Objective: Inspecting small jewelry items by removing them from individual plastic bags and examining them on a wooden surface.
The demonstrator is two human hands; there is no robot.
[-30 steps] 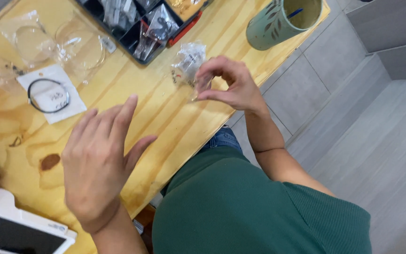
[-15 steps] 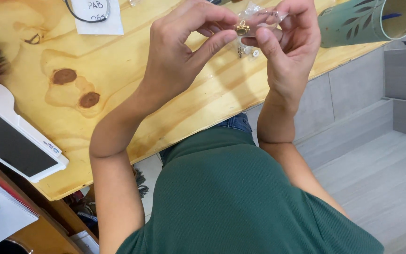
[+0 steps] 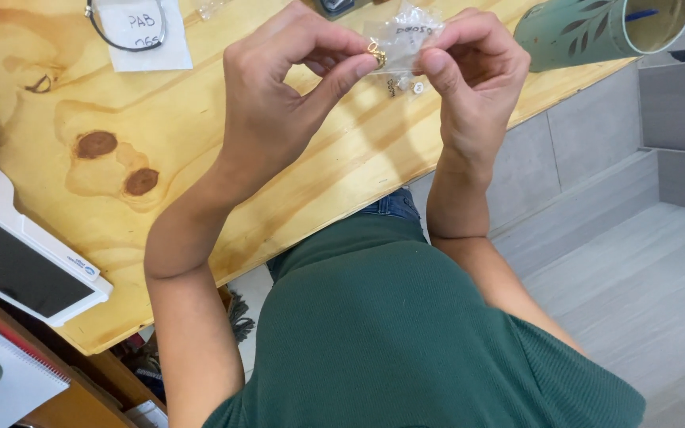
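Clear plastic crinkles between the two hands near the top centre of the frame: a small see-through bag (image 3: 400, 36) held up above the pale wooden tabletop (image 3: 200, 150). The right hand (image 3: 477, 79) has its thumb and fingers closed on the bag's right side, pinching it. The left hand (image 3: 279, 95) is curled, its thumb and forefinger closed on a tiny gold-coloured piece (image 3: 377, 56) at the bag's left edge; the other fingers are bent in loosely. Whether the gold piece is inside the bag or just outside it cannot be told. A few small bits show through the plastic lower down.

On the tabletop, at the upper left of the frame, lies a white paper slip (image 3: 140, 32) with a dark ring (image 3: 105, 24) partly on it. A green patterned cup (image 3: 604, 32) lies on its side at the upper right, its open mouth toward the right edge. At the left edge a white tablet-like device (image 3: 25, 254) with a dark screen overhangs the tabletop, and a spiral notebook (image 3: 1, 380) sits in the lower left corner. Grey floor tiles fill the right side.
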